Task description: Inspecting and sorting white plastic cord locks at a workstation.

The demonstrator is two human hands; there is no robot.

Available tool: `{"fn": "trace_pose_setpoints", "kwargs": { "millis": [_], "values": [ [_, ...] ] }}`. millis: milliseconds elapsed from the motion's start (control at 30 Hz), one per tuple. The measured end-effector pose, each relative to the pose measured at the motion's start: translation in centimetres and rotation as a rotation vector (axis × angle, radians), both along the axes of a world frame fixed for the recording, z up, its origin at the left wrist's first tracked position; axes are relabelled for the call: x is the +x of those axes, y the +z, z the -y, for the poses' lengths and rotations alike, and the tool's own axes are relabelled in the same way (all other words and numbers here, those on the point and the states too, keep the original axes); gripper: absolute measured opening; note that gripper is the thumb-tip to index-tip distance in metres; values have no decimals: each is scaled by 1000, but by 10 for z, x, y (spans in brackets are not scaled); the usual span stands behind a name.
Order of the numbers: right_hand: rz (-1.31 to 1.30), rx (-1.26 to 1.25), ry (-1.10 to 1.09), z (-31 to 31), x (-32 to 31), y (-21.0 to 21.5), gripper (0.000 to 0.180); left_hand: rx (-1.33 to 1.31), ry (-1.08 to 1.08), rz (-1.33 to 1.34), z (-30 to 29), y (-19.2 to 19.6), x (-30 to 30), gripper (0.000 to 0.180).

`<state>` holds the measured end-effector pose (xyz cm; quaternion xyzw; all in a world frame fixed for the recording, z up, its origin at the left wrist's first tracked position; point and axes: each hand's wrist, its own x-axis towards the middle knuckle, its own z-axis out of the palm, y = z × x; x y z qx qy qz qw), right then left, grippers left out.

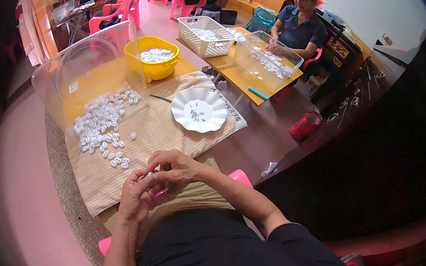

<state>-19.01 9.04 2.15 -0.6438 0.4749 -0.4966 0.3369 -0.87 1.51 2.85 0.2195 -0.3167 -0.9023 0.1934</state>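
Observation:
Over the near edge of the towel (116,178), my left hand (136,193) and my right hand (177,167) meet, fingers closed in a pinch. A small white piece (150,174) shows between their fingertips; most of it is hidden. Beyond my hands, many small white oval plastic pieces (97,121) lie heaped, with several loose ones nearest my left hand. To the right of the heap sits a white scalloped plate (184,116) with tiny grey bits on it. A thin dark tool (160,98) lies by the plate's left rim.
A clear plastic bin (75,70) lies tipped behind the heap. Beside it stands a yellow basin (154,75) of white pieces. A white basket (210,51) is farther right. At the adjoining table, a co-worker (298,27) handles white pieces in a clear tray (268,64).

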Motion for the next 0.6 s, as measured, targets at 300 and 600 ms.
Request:
{"fn": "trace_pose_setpoints", "kwargs": {
  "millis": [300,600],
  "values": [
    [175,262,-30,-6,4,6,12,-59,-42,25,5,-10,-2,11],
    [369,255,-305,-1,-11,6,23,41,-13,-7,10,-17,3,11]
  ]
}}
